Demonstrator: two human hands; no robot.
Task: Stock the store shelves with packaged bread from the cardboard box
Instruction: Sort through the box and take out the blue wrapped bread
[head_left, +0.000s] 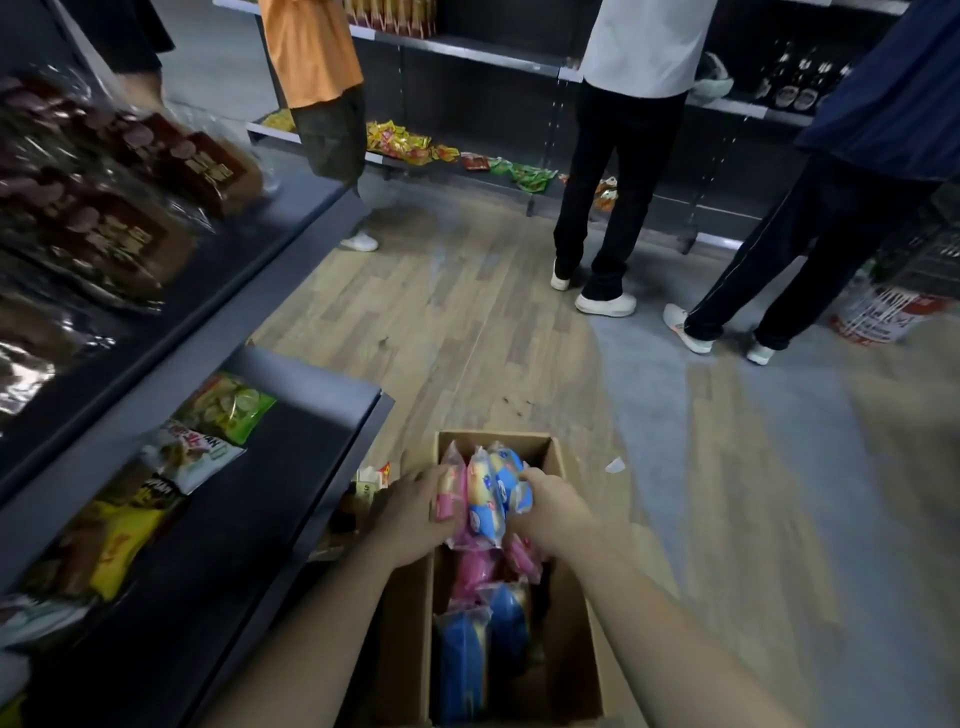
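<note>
At 6 o'clock, low in view, over the open cardboard box (410, 623): both hands squeeze one bunch of bread packets (485, 493) between them, pink and blue wrappers, upright at the box's far end. Left hand (415, 512) has its fingers bent round the pink side; right hand (553, 512) curls round the blue. Step, by my reading: lifting out. Next move calls for a swing to the dark shelf (311, 452) at 9 o'clock, squeeze kept up. More packets lie below in the box, with glossy, soft film
</note>
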